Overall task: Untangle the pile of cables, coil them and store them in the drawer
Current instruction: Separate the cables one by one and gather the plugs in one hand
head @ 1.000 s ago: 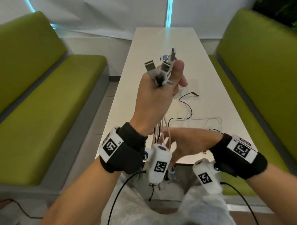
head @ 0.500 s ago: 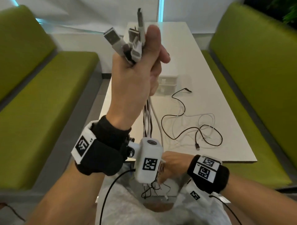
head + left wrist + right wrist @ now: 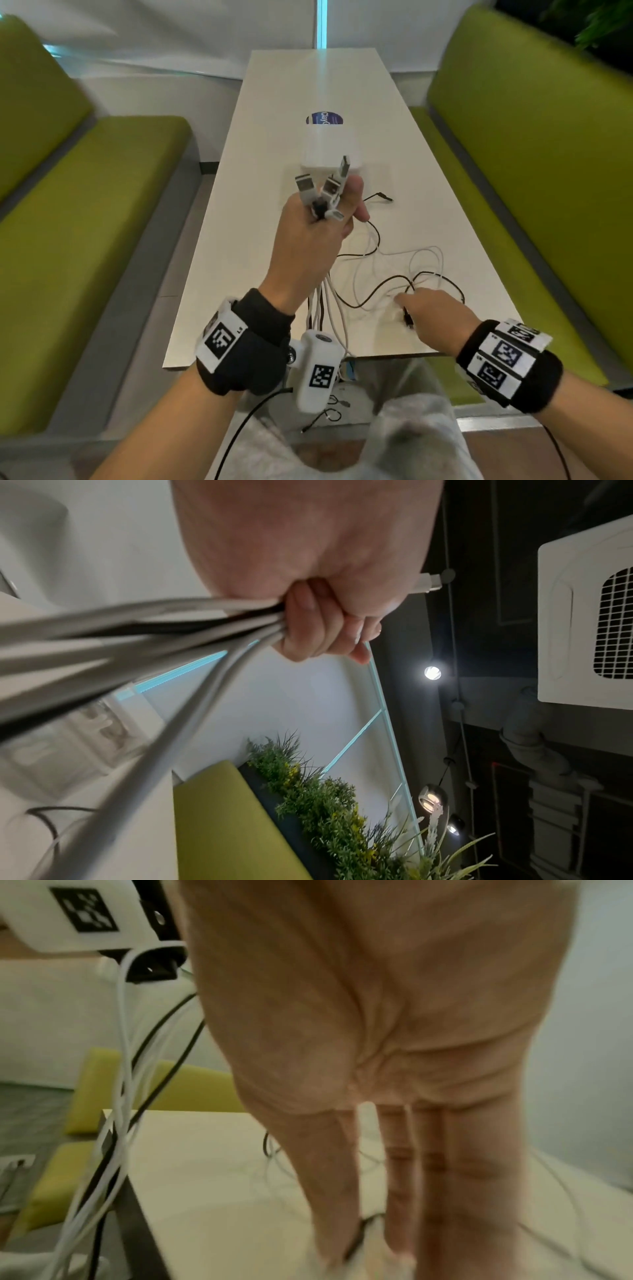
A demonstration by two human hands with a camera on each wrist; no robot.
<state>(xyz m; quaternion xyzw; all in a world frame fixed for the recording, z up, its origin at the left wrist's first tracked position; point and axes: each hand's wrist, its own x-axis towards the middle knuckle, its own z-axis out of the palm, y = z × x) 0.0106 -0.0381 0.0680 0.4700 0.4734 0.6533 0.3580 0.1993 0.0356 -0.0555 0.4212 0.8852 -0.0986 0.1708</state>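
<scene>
White and black cables (image 3: 322, 308) run in a bundle up through the left hand (image 3: 313, 236), which is clenched round them above the near half of the desk (image 3: 274, 102). Their plugs (image 3: 323, 190) fan out above the fist, several of them USB ends. Below the fist the cables hang past the near desk edge, just beside the wrist camera (image 3: 317, 371). In the left wrist view the fingers (image 3: 308, 620) curl tight on the bundle (image 3: 143, 631), and one white plug (image 3: 426, 584) pokes out on the far side of the hand.

More cables lie loose on the desk to the right, in slack white and black loops (image 3: 404, 274). The right hand (image 3: 435, 315) reaches down onto them with fingers (image 3: 397, 1172) stretched straight, tips at the desk. A black strand (image 3: 356, 1240) sits between thumb and fingers; the blur leaves it unclear whether it is pinched or only touched, so I cannot tell the grip.

Farther along the desk stands a white drawer box (image 3: 330, 147), with a round blue sticker (image 3: 323, 119) behind it. Green benches (image 3: 534, 171) flank both sides.
</scene>
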